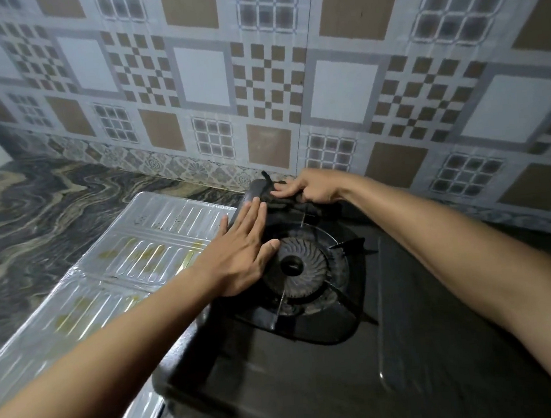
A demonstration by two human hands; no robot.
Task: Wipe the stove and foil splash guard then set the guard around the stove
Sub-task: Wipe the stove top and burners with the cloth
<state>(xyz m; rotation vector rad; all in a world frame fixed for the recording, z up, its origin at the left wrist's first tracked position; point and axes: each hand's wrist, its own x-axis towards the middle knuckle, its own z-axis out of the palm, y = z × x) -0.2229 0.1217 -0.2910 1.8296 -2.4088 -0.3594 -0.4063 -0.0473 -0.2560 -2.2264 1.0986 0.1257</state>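
the stove [315, 372] sits nearest, black and heavy-looking. left of the stove, touching its side, the foil splash guard [131, 254] lies flat, long axis running away toward the wall; likely light, thin, easily creased, best lifted by its edges. the left hand [241, 255] rests open by the burner; the right hand [309, 189] clutches a dark cloth [273, 197] at the stove's back.

Home kitchen, black single-burner gas stove [313, 355] on a marbled stone bench [34, 213], patterned tile wall [254, 60] behind, grease-stained foil splash guard [122, 262] lying flat beside the stove
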